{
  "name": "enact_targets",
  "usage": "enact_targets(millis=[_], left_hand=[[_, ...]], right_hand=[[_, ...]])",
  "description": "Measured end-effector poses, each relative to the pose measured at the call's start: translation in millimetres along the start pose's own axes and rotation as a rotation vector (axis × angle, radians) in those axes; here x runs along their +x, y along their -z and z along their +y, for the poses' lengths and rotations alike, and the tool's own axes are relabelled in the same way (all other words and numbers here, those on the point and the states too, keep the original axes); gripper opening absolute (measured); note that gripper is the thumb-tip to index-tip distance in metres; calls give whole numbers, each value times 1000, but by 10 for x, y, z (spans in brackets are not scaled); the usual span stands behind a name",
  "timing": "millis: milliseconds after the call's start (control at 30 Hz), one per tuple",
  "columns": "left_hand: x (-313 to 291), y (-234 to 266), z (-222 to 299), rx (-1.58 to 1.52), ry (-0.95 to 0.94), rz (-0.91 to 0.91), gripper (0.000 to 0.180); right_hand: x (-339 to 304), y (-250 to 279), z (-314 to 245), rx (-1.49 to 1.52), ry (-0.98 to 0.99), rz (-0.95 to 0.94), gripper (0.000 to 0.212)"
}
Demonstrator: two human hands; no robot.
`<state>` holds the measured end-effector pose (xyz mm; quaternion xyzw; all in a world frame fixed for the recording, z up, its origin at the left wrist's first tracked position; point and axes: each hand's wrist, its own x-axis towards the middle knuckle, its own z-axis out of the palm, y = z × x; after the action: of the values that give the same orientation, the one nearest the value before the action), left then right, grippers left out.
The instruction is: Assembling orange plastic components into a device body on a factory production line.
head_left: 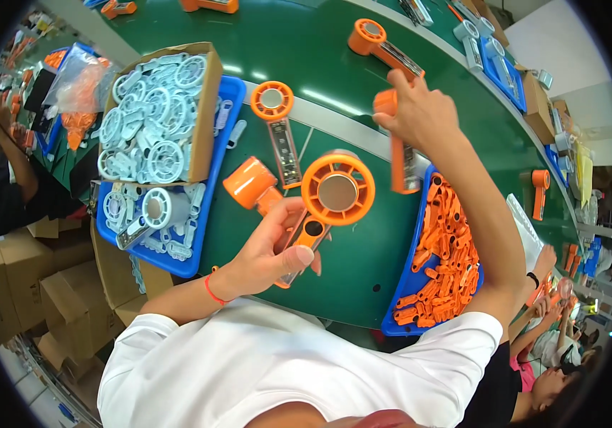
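My left hand is closed around the handle of an orange handheld fan, its round grille facing up. Beside that hand an orange fan lies tilted on the green bench. Just beyond, another orange fan lies with its handle open, showing a circuit board. Out over the metal rail, my right hand is closed on a further orange handheld fan, slightly blurred, whose handle hangs toward me. Near its fingertips an orange fan lies on the green belt.
On the left a blue tray bears a cardboard box of light-blue fan parts, with a light-blue fan in front. A blue tray of small orange parts stands right. People sit at both sides; a metal rail borders the belt.
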<state>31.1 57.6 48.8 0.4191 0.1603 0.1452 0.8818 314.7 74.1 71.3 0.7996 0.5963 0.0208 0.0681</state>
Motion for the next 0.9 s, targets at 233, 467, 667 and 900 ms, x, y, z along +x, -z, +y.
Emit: enact_targets(millis=[233, 467, 667, 900], left_hand=[[-303, 211, 58, 127, -43, 131, 73], [-457, 258, 41, 18, -68, 84, 61], [-551, 332, 2, 698, -309, 249, 68], [-565, 325, 11, 964, -381, 230, 65]], right_hand=[[259, 288, -278, -226, -12, -422, 68], [1119, -555, 664, 429, -28, 96, 92], [863, -110, 245, 161, 109, 464, 59], [132, -16, -708, 71, -56, 17, 54]])
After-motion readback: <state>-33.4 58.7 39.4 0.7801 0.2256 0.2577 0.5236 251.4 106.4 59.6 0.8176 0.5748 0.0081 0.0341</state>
